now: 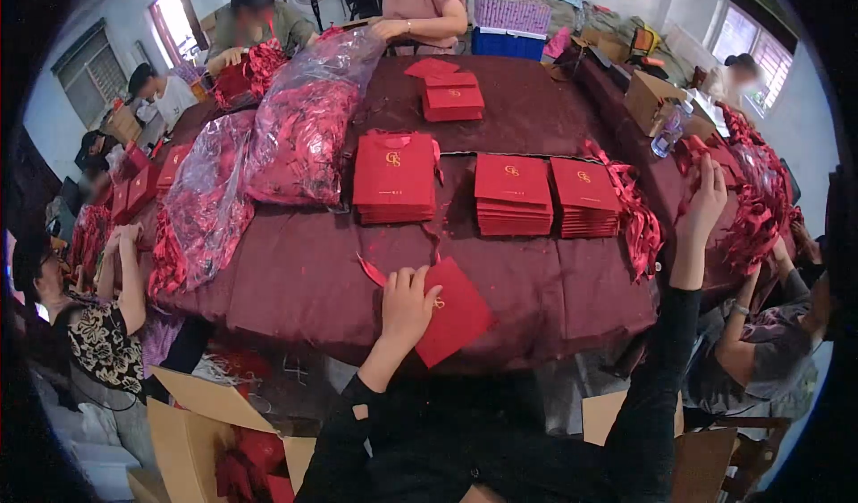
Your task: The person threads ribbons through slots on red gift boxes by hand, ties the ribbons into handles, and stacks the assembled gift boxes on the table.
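My left hand (407, 308), fingers bent, grips the left side of a red paper gift bag (460, 315) with a gold logo, which lies tilted near the table's front edge. Red ribbon (372, 271) sticks out beside my fingertips. Stretched far to the right, my right hand (709, 186) is closed at red ribbon (690, 159); what exactly its fingers hold is hard to make out. Beyond my left hand stands a stack of red gift bags (394, 181). Two more stacks, one in the middle (513, 195) and one to its right (585, 197), sit nearby.
Loose red ribbons (633, 213) lie beside the right stack. Clear plastic sacks (299, 137) of red ribbon cover the left side. A bottle (670, 129) and cardboard box (654, 101) stand at the right. Several people work around the dark red tablecloth (295, 271); an open carton (192, 440) is below.
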`<state>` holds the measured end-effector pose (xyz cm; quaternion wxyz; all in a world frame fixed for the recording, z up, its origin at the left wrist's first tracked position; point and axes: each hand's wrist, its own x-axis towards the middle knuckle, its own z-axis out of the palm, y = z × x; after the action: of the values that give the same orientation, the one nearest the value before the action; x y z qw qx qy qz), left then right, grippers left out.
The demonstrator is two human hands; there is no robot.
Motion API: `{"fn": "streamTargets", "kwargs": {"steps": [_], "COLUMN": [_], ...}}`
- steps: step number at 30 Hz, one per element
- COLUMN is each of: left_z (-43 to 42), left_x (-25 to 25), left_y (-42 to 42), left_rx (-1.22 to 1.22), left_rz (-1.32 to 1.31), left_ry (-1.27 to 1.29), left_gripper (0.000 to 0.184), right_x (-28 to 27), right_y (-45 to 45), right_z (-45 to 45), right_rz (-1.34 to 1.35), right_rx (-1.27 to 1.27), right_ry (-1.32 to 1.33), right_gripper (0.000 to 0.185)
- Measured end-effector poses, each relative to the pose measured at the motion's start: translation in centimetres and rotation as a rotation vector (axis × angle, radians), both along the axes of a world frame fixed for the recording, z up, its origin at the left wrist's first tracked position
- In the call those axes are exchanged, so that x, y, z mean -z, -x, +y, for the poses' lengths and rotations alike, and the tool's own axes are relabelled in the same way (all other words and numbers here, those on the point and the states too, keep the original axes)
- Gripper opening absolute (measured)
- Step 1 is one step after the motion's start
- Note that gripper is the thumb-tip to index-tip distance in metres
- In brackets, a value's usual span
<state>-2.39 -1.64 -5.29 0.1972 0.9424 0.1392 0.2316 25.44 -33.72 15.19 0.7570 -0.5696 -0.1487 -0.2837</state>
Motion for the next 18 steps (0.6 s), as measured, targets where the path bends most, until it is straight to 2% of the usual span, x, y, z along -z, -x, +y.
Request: {"fn": "streamTargets", "kwargs": {"steps": [1,2,3,4,5,7,9,10,12,13,14,15,17,18], "left_z": [0.0,-0.1,-0.2,-0.4,-0.8,-2.2,-4.4,-5.3,-5.5,-5.4,-5.1,-4.7,-4.0,-3.5], "left_x": [0.1,-0.1,-0.5,-0.9,-1.7,-3.8,-6.5,-8.3,-9.9,-10.4,-11.4,-10.7,-8.9,-9.7], "left_y": [-0.1,-0.2,-0.3,-0.2,-0.1,0.5,2.1,3.1,4.6,5.0,5.4,5.5,5.7,5.7], "left_rx": [-0.015,-0.015,-0.037,-0.058,-0.056,0.100,0.257,0.331,0.468,0.526,0.427,0.407,0.426,0.383], "left_rz": [-0.003,-0.007,-0.053,-0.098,-0.099,-0.282,-0.352,-0.372,-0.175,-0.051,0.137,0.123,0.000,-0.127], "left_ry": [-0.050,-0.045,-0.158,-0.272,-0.271,-0.002,0.616,0.944,1.100,1.194,1.355,1.351,0.868,0.773], "left_gripper": [0.039,0.039,0.040,0.042,0.042,0.048,0.057,0.061,0.060,0.059,0.041,0.041,0.020,0.012], "right_x": [-0.6,-0.8,-1.0,-0.6,0.5,1.0,1.5,1.7,2.1,2.3,2.3,2.3,2.7,3.0], "right_y": [2.7,5.3,7.8,10.0,11.4,14.5,16.6,17.2,18.5,18.8,19.1,19.1,18.8,18.6], "right_z": [1.5,2.9,4.3,5.8,7.0,8.5,9.9,10.4,11.5,11.9,12.1,11.8,10.8,10.2], "right_rz": [0.043,0.020,-0.023,0.045,-0.047,-0.107,-0.042,-0.128,-0.161,-0.233,-0.245,-0.132,-0.007,0.072], "right_rx": [-0.124,-0.182,-0.235,-0.285,-0.333,-0.465,-0.802,-0.867,-0.978,-1.013,-1.031,-1.069,-1.098,-1.168], "right_ry": [0.012,0.207,0.397,0.485,0.544,0.865,0.951,1.064,1.118,1.057,1.052,1.015,1.009,1.019], "right_gripper": [0.018,0.018,0.018,0.017,0.017,0.018,0.013,0.011,0.009,0.009,0.009,0.009,0.008,0.009]}}
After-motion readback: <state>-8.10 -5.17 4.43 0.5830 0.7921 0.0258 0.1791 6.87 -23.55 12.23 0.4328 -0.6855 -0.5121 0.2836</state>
